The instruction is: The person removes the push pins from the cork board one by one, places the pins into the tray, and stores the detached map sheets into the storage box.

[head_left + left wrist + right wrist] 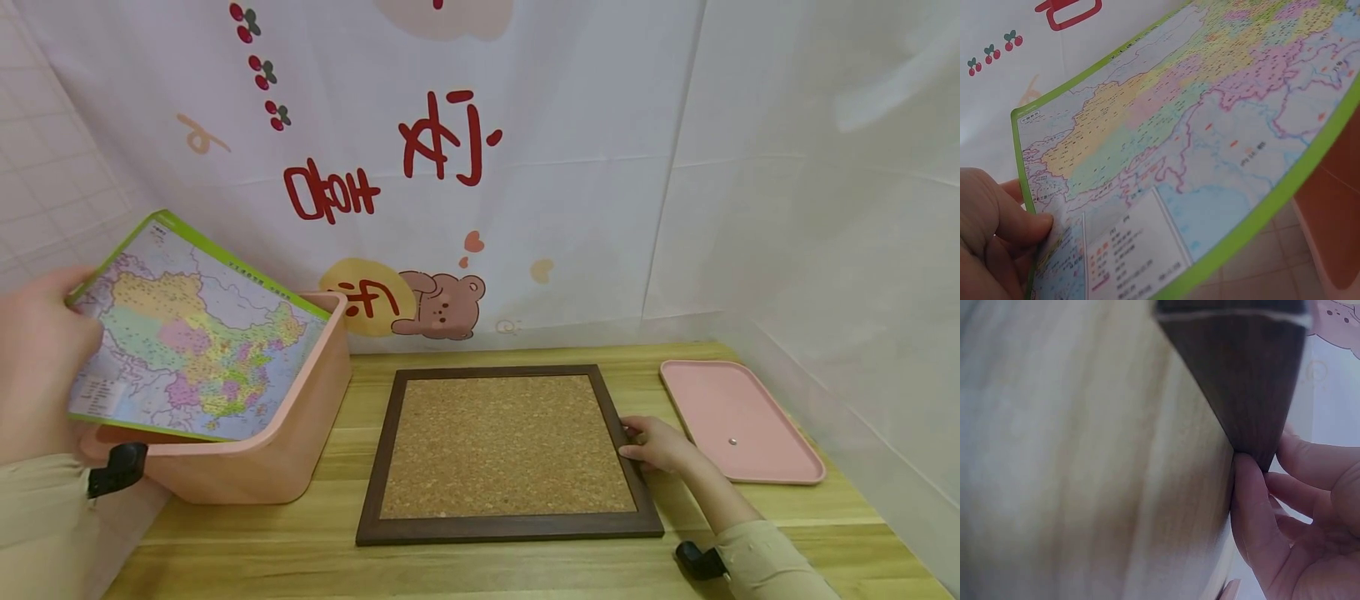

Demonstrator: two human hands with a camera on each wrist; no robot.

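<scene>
A green-bordered map sheet [202, 333] slants over the pink bin [315, 425], its right part reaching within the bin's rim. At its left edge my left hand [45, 358] pinches the map, thumb on the printed face in the left wrist view [997, 231]. On the table lies a cork board [510, 450] with a dark brown frame. My right hand [656, 443] holds the frame's right side, thumb on top and fingers against its outer edge; the right wrist view shows the dark frame [1247, 381] between thumb and fingers.
To the right of the board a pink lid [738, 421] with a small knob lies flat on the wooden table [300, 550]. Behind the table hangs a white printed curtain [585, 167]. The bin stands at the table's left edge.
</scene>
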